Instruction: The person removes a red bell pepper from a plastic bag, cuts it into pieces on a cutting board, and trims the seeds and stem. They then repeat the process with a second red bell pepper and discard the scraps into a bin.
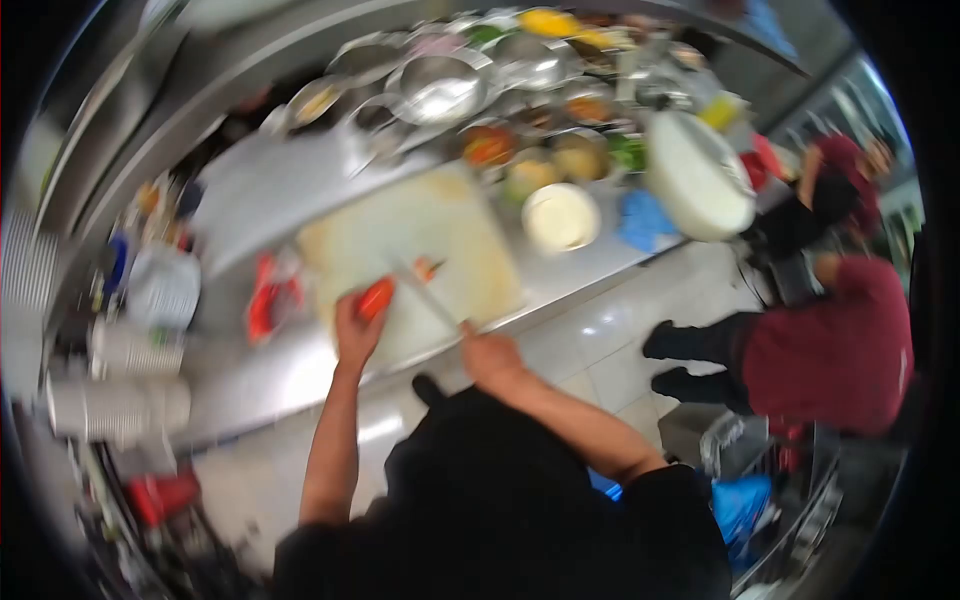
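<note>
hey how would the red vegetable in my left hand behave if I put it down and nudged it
The red vegetable looks rounded and elongated, so it might roll on the flat cutting board. The left hand alone holds it, so it's probably fairly light.

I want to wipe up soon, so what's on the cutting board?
Small red scraps lie on the cutting board. The left hand holds a red vegetable over it; a knife in the right hand reaches over it. What these cover on the board cannot be seen.
</note>
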### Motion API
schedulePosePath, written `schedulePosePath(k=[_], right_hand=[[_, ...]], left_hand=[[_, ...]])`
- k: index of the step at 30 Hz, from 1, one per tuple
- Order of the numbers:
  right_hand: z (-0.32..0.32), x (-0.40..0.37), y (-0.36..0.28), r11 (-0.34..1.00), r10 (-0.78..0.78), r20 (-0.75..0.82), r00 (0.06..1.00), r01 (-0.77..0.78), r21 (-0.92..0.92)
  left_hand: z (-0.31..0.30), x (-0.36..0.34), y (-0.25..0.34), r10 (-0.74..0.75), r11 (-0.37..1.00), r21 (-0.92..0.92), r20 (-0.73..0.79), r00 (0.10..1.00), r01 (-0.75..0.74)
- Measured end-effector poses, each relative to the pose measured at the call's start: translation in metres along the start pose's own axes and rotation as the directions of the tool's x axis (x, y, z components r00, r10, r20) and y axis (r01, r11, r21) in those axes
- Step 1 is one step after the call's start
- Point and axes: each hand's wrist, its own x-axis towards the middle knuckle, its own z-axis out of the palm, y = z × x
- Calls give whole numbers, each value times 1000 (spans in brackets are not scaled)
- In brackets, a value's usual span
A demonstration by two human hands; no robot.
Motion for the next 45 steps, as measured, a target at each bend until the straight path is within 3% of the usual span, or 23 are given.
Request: schedulePosePath(k=[1,2,3,9,14,18,23,31,41,45], right_hand=[[-23,-7,-6,998,-33,41,999,31,50],[-43,-9,-20,999,51,200,978,-53,0],[-50,-13,-22,1000,13,159,987,-16,22],[-63,-22,-33,1000,-10,240,971,3,29],[-61,-22,-36,999,-31,234,972,23,39],[-59,-25,-38,998,-47,227,973,36,52],[-51,-26,-37,999,-34,221,975,30,21],[-55,-28,-44,999,-34,190,981,27,39],[-53,-29,-42,998,-53,157,986,47,41],[-52,-28,-41,998,-43,160,986,36,43]], left_hand=[[-4,3,25,-41,996,74,2,999,41],[-6,5,39,-54,998,15,-4,999,55],[-8,9,40,-72,993,96,15,997,70],[-11,15,63,-234,970,79,49,971,230],[-10,16,53,-141,978,165,87,986,126],[-11,18,70,-153,979,147,46,987,145],[-11,19,73,-41,953,303,87,995,13],[-15,18,84,-116,953,290,93,989,84],[-13,16,77,-65,961,274,73,995,43],[-13,17,80,-147,957,264,68,987,124]])
